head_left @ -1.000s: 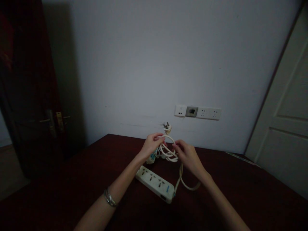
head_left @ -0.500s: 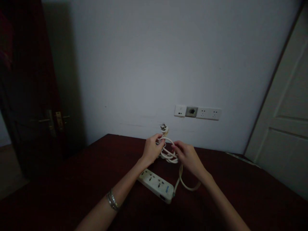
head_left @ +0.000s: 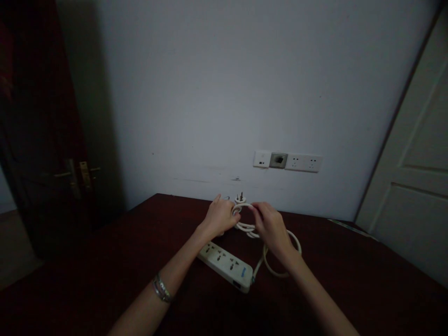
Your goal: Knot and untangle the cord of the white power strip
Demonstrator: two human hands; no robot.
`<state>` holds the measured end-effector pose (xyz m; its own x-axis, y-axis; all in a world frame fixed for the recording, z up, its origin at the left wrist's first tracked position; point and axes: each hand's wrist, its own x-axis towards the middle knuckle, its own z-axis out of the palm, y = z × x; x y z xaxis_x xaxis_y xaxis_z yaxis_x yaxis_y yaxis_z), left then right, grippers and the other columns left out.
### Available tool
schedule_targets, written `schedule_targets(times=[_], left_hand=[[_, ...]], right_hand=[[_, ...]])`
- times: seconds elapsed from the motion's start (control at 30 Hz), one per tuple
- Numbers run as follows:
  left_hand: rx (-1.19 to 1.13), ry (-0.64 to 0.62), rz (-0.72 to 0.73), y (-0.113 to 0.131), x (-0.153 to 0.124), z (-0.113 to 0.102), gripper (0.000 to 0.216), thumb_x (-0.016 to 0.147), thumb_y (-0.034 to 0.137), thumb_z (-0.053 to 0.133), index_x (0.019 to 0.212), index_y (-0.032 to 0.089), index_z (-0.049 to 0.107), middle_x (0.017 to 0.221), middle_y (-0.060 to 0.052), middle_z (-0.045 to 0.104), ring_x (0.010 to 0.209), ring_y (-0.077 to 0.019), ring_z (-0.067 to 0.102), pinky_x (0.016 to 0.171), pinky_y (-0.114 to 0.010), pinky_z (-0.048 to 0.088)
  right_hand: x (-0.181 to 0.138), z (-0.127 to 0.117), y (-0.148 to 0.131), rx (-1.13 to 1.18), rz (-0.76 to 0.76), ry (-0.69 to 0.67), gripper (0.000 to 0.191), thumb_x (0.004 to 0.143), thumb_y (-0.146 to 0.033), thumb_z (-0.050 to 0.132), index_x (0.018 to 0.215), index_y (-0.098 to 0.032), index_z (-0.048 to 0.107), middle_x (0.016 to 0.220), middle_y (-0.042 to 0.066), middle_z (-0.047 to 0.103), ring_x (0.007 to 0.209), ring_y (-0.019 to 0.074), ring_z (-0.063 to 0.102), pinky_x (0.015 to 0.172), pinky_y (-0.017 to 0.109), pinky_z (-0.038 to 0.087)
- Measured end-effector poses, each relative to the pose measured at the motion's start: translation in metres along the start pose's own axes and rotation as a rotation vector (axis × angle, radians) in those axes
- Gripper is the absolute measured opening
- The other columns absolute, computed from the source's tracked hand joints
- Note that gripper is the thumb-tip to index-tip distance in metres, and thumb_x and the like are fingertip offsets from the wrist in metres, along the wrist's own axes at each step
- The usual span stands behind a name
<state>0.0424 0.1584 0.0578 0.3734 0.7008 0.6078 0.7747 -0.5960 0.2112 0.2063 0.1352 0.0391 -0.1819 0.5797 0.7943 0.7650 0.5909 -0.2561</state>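
A coiled white power cord lies between my hands above the dark table. Its looped part is pinched by my left hand, thumb and fingers together. From the other side my right hand grips the same cord between thumb and fingertips. Just beyond the loop, the plug points its metal pins upward. Closer to me rests the white power strip, set at a slant and partly covered at its far end by my left wrist. More cord curves out of its right end under my right forearm.
The dark red table meets a pale wall. On the wall sits a row of sockets beside a grey plate. A dark door with a handle stands at the left, a pale door at the right.
The plug has dropped slightly and its pins have turned from sideways to upward. My left hand has shifted a little and tilted over the cord. A cord loop now shows right of my right wrist.
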Motion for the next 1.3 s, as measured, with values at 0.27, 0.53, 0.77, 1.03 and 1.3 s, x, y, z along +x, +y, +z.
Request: schedule_targets(times=[0.27, 0.53, 0.77, 1.03, 1.3], left_hand=[[-0.353, -0.325, 0.01, -0.016, -0.001, -0.005, 0.013, 0.067, 0.024, 0.054, 0.06, 0.015, 0.06, 0.049, 0.004, 0.042, 0.047, -0.0091, 0.038, 0.049, -0.021, 0.032], [-0.42, -0.512, -0.056, -0.022, -0.001, -0.001, 0.017, 0.065, 0.027, 0.055, 0.057, 0.012, 0.056, 0.049, 0.005, 0.034, 0.047, -0.0071, 0.03, 0.044, -0.02, 0.021], [-0.539, -0.394, -0.098, -0.022, 0.001, 0.006, 0.023, 0.071, 0.029, 0.052, 0.073, 0.011, 0.065, 0.055, 0.003, 0.045, 0.05, -0.0079, 0.037, 0.047, -0.02, 0.025], [-0.455, -0.438, -0.093, -0.027, 0.001, 0.016, 0.014, 0.068, 0.023, 0.054, 0.064, 0.011, 0.061, 0.053, 0.003, 0.044, 0.05, -0.0085, 0.038, 0.049, -0.02, 0.027], [-0.512, -0.317, -0.143, -0.018, 0.004, 0.031, 0.017, 0.072, 0.013, 0.049, 0.079, 0.013, 0.064, 0.071, -0.002, 0.062, 0.068, -0.0143, 0.054, 0.06, -0.021, 0.038]], right_hand=[[-0.001, 0.006, 0.009, -0.016, -0.029, 0.009, 0.023, 0.091, -0.025, 0.039, 0.09, -0.016, 0.059, 0.085, 0.01, 0.063, 0.078, 0.0201, 0.059, 0.072, 0.03, 0.042], [-0.002, 0.011, 0.009, 0.019, 0.033, 0.029, 0.01, 0.085, -0.027, 0.048, 0.084, -0.019, 0.054, 0.07, 0.002, 0.062, 0.062, 0.0158, 0.058, 0.058, 0.025, 0.039], [-0.002, 0.009, 0.015, 0.085, 0.148, 0.085, 0.016, 0.084, -0.035, 0.052, 0.085, -0.019, 0.052, 0.065, 0.0, 0.061, 0.052, 0.0136, 0.056, 0.052, 0.023, 0.038], [-0.007, 0.017, 0.017, -0.028, -0.032, 0.074, 0.024, 0.088, -0.032, 0.046, 0.102, -0.015, 0.057, 0.084, 0.009, 0.066, 0.073, 0.0195, 0.062, 0.067, 0.03, 0.046], [-0.005, 0.019, 0.022, 0.026, -0.058, 0.088, 0.023, 0.087, -0.027, 0.046, 0.094, -0.015, 0.064, 0.087, 0.01, 0.066, 0.077, 0.0202, 0.061, 0.073, 0.033, 0.047]])
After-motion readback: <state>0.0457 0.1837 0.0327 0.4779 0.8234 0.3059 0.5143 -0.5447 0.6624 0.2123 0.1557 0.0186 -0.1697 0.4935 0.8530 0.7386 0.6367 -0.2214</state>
